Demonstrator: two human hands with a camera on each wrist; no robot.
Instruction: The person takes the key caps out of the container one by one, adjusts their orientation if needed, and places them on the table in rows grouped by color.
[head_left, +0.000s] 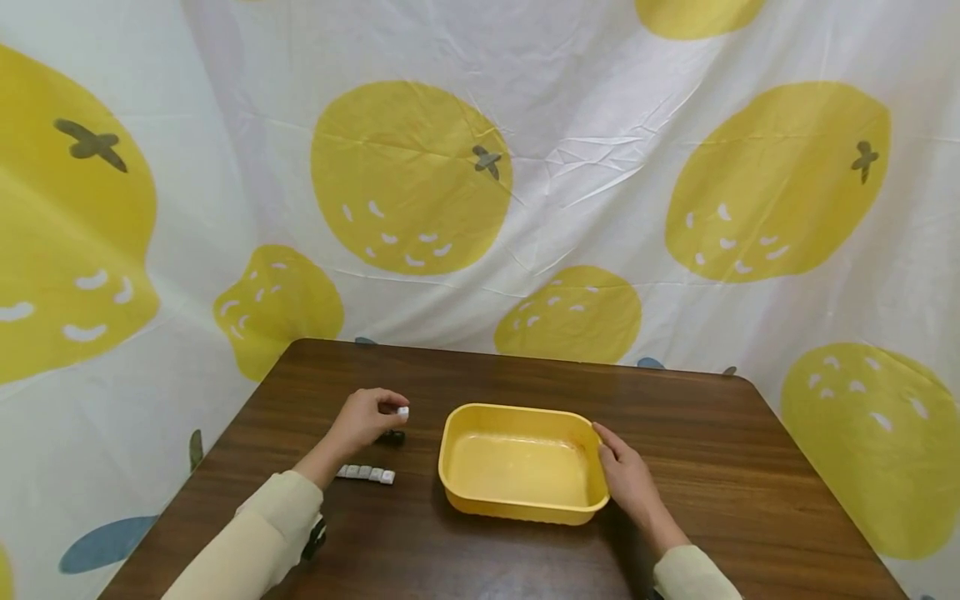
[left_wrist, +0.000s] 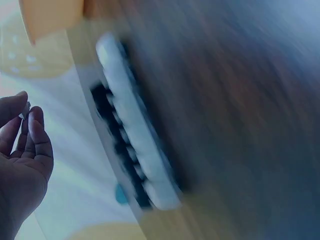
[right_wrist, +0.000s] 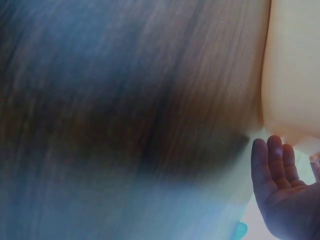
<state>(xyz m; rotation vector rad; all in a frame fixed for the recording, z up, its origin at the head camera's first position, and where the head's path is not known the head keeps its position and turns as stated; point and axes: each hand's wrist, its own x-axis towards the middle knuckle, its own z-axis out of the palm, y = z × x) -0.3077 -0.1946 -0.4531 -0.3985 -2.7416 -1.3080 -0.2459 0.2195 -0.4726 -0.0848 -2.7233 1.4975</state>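
Observation:
My left hand (head_left: pixel 363 421) is over the left part of the table, pinching a small white cube (head_left: pixel 403 412), shaped like a keycap, between thumb and fingertips. Below it on the table lies a row of similar white cubes (head_left: pixel 365 473), side by side. Black pieces (head_left: pixel 392 437) show behind that row, partly hidden by the hand; the left wrist view has them as a blurred black row (left_wrist: pixel 120 145) alongside the white one. With my right hand (head_left: pixel 630 479) I hold the right end of a yellow plastic basin (head_left: pixel 517 508), fingers against its outer wall. Nothing shows inside the basin.
The dark wooden table (head_left: pixel 690 433) has a rounded far edge. Close behind and beside it hangs a white cloth (head_left: pixel 585 208) printed with yellow lemons. The basin stands near the table's middle, right of the rows.

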